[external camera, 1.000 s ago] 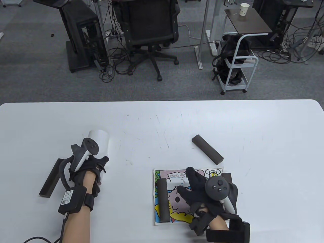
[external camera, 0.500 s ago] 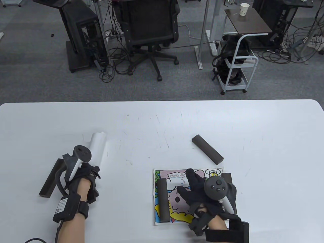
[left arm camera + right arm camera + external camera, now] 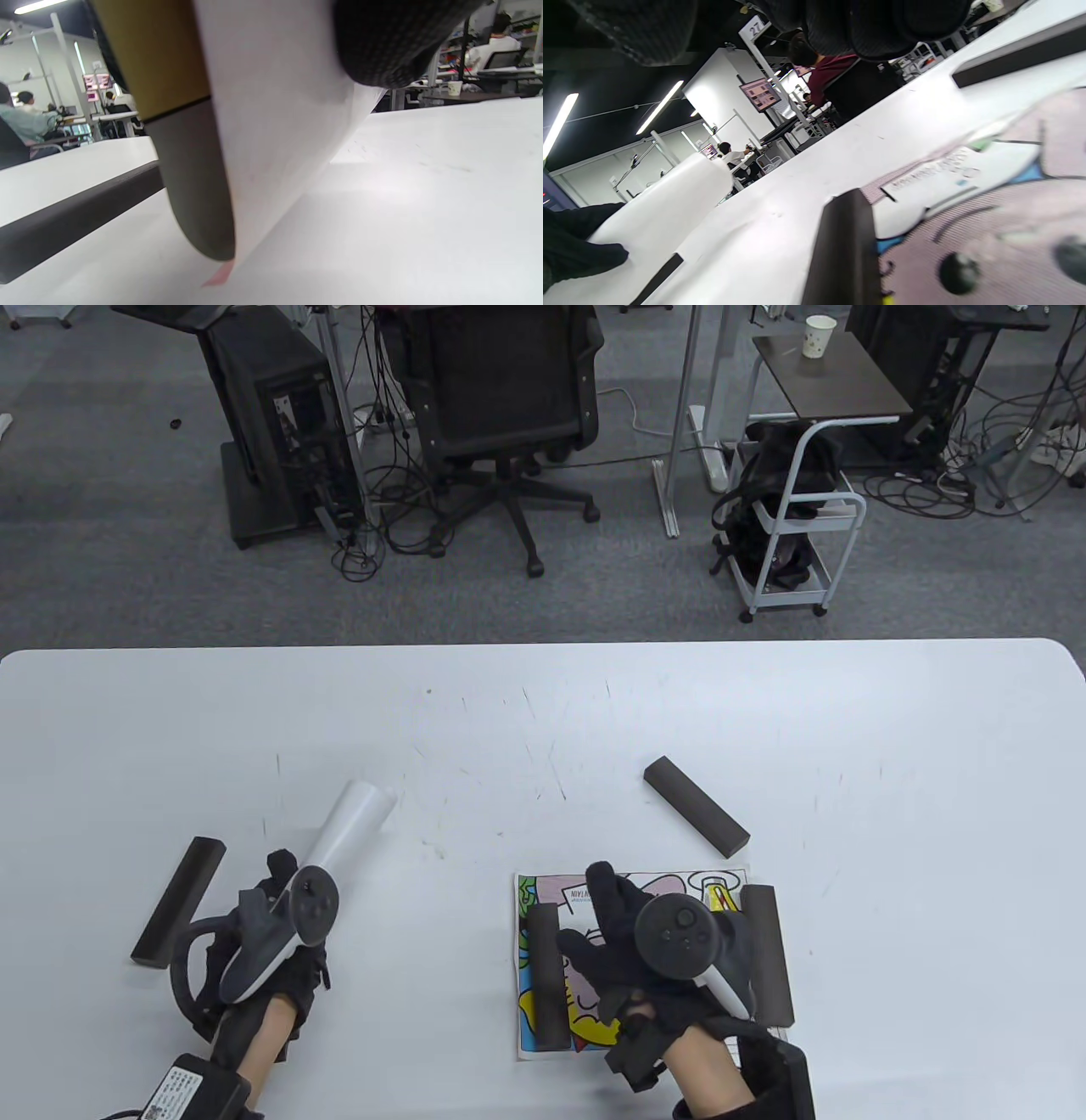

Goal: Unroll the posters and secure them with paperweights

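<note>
My left hand (image 3: 284,899) grips the near end of a rolled white poster (image 3: 356,819), which slants up and to the far right above the table. The left wrist view shows the roll (image 3: 275,106) held by a fingertip (image 3: 191,190). A colourful poster (image 3: 662,886) lies flat near the front edge. One dark paperweight (image 3: 547,976) lies on its left edge and another (image 3: 768,954) on its right edge. My right hand (image 3: 607,916) is over the flat poster with fingers spread and holds nothing. The right wrist view shows the left paperweight (image 3: 844,254) on the print (image 3: 988,203).
A loose dark paperweight (image 3: 696,816) lies just beyond the flat poster. Another (image 3: 178,912) lies at the far left beside my left hand. The white table (image 3: 764,712) stretches bare behind. An office chair (image 3: 501,398) and a cart (image 3: 797,534) stand past the far edge.
My left hand has drawn back toward the front edge with the roll, which now slants to the far right. My right hand has shifted left, uncovering the right paperweight.
</note>
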